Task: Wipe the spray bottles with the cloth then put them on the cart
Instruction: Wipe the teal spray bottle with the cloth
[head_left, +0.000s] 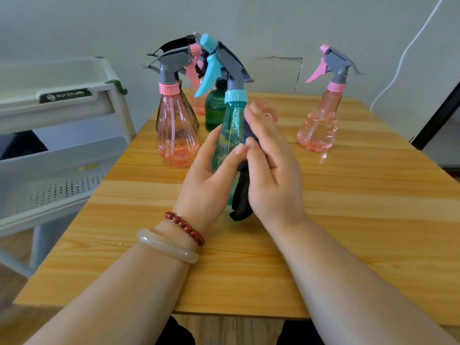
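The wooden table [348, 195] carries a left pink bottle [178, 138], green bottle [214, 113] and right pink bottle [319, 125].

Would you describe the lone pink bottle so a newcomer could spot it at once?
Start at the wooden table and look to its far right corner. A pink bottle stands there alone, away from the cluster; it is slim and long-necked, unlike the cluster's ridged teardrop bottle.

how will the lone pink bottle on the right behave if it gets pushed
The pink bottle looks see-through and nearly empty, so it is probably light. Tall with a trigger head on top, it may tip if pushed high. Pushed low, it would likely slide on the smooth table.
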Demonstrator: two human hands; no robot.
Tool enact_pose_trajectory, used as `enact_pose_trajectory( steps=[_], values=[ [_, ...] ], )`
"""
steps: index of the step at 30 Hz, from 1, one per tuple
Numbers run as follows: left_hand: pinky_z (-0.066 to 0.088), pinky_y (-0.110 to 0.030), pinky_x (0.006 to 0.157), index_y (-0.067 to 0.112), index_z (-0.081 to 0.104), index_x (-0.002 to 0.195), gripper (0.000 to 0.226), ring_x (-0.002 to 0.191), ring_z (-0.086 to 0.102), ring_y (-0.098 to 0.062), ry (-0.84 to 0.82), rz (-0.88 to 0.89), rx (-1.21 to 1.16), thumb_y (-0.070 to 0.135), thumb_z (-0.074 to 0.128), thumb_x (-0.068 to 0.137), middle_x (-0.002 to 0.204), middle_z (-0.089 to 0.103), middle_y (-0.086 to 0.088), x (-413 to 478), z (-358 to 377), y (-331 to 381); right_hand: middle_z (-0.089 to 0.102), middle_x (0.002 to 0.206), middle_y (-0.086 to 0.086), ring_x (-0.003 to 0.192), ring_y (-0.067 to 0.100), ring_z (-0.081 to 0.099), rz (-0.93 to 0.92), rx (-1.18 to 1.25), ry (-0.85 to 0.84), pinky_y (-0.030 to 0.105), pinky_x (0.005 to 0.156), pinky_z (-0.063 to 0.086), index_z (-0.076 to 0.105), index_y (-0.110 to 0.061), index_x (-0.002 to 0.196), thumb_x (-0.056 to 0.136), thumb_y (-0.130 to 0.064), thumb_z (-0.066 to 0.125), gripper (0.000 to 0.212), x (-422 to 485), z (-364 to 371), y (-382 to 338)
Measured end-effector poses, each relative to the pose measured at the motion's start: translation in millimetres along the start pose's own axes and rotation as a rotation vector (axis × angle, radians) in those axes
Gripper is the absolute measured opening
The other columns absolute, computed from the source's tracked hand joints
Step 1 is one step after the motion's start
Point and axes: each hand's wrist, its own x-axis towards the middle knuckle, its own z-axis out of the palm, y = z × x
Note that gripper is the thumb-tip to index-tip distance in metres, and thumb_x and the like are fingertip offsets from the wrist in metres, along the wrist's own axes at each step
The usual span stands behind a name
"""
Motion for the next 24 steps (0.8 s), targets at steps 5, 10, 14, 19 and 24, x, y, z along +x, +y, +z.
enact_pose_trajectory(
  steps=[5, 10, 14, 19, 24],
  values=[
    [0.043, -0.039, 0.111, 0.023, 0.048, 0.142, 0.048, 0.127, 0.055, -0.006, 0.062, -0.015, -0.046, 0.032, 0.054, 0.095, 0.135, 0.062, 0.008, 0.2, -3.9, -1.5, 0.064, 0.129, -0.002, 0.119, 0.006, 0.059, 0.468, 0.416, 0.003, 0.024, 0.096, 0.048, 0.058, -0.012, 0.135, 0.101, -0.019, 0.042, 0.038, 7.0, -1.5, 5.6],
    [0.042, -0.036, 0.111, 0.024, 0.049, 0.143, 0.041, 0.125, 0.054, 0.000, 0.062, -0.050, -0.031, 0.026, 0.050, 0.103, 0.134, 0.062, 0.013, 0.4, -1.5, -1.9, 0.042, 0.149, -0.002, 0.143, 0.010, 0.034, -0.012, -0.050, -0.063, 0.024, 0.118, 0.026, 0.047, -0.006, 0.142, 0.102, -0.017, 0.040, 0.042, -1.5, -3.0, -1.4],
    [0.042, -0.033, 0.111, 0.025, 0.049, 0.143, 0.044, 0.125, 0.053, 0.002, 0.088, -0.059, 0.013, 0.035, 0.053, 0.100, 0.133, 0.061, 0.015, 1.9, -3.3, -2.9, 0.061, 0.125, -0.007, 0.120, -0.003, 0.052, 0.019, -0.122, 0.047, 0.008, 0.100, 0.036, 0.063, -0.010, 0.124, 0.103, -0.021, 0.041, 0.032, 1.2, 0.4, 0.7],
    [0.041, -0.036, 0.112, 0.034, 0.046, 0.144, 0.066, 0.130, 0.048, 0.003, 0.132, -0.117, 0.034, 0.059, 0.054, 0.084, 0.139, 0.055, 0.019, 3.6, -3.2, -6.5, 0.055, 0.078, -0.006, 0.077, -0.005, 0.052, 0.368, -0.186, 0.362, 0.009, 0.065, 0.034, 0.052, -0.024, 0.081, 0.106, -0.038, 0.031, 0.036, 12.1, -12.0, 0.6],
    [0.045, -0.040, 0.108, 0.037, 0.048, 0.143, 0.068, 0.127, 0.053, -0.001, 0.137, -0.135, 0.020, 0.062, 0.058, 0.080, 0.137, 0.057, 0.017, 1.2, -2.2, -7.9, 0.038, 0.145, 0.002, 0.126, 0.012, 0.041, 0.588, 0.113, 0.462, 0.012, 0.083, 0.033, 0.041, -0.022, 0.145, 0.103, -0.026, 0.039, 0.042, 20.6, -24.3, 5.2]
  ],
)
